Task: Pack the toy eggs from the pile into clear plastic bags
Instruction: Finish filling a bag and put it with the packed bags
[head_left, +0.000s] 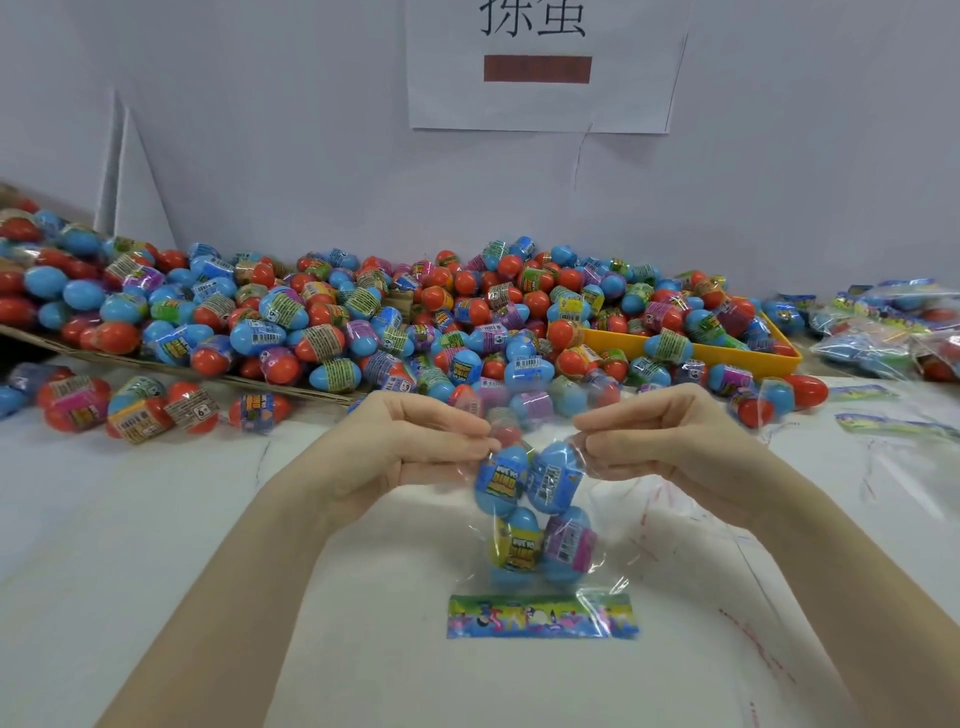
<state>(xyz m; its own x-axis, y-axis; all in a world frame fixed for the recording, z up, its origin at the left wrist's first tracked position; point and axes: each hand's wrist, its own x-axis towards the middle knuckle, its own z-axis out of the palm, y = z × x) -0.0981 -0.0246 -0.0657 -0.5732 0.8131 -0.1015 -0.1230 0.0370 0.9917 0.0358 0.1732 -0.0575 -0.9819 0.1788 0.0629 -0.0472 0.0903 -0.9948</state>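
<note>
White table (156, 519), egg pile (363, 322) cut off left

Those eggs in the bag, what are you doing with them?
A person is packing toy eggs. The left hand and the right hand pinch the top of a clear plastic bag holding four blue eggs. Behind lies the pile of red and blue eggs.

Paper sign (545, 67) on the wall shows big black Chinese characters, cut off at the top. Egg labels (503, 486) in the bag say "DINO"; the rest's too blurry.
</note>
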